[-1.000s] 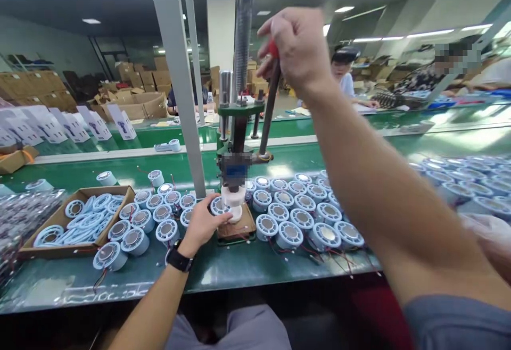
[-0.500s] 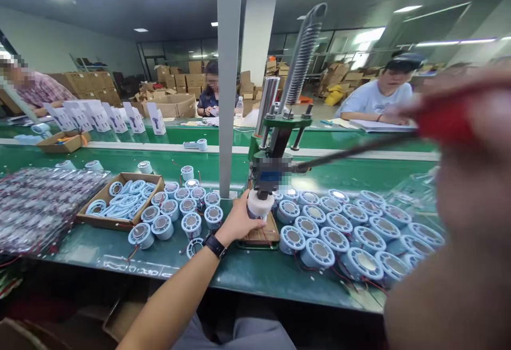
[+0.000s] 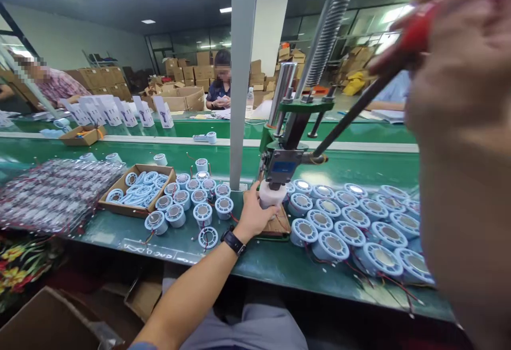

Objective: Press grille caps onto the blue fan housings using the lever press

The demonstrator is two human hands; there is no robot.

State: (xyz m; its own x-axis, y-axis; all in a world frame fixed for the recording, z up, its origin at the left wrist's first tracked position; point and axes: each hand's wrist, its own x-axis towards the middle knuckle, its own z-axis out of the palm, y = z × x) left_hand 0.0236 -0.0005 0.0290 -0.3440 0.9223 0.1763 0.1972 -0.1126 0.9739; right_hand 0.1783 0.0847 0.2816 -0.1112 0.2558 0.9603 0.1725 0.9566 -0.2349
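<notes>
A green hand press with a big spring stands in front of me. My right hand, blurred, is closed around the red grip of its lever, high on the right. Under the ram, a white round block is at the press's lower end. My left hand, with a black watch on the wrist, curls its fingers and thumb around a round housing just below the block. That housing is mostly hidden by the hand and block. A wooden base plate lies beneath.
Rows of light blue round housings with wires stand right of the press, more to its left. A cardboard box holds blue rings. Plastic-covered parts lie far left. A grey post rises behind. People sit across the bench.
My right hand has moved up with the lever, which now slants more steeply. My left hand stays around the housing under the block. The camera view has shifted, moving the bench scene slightly right.
</notes>
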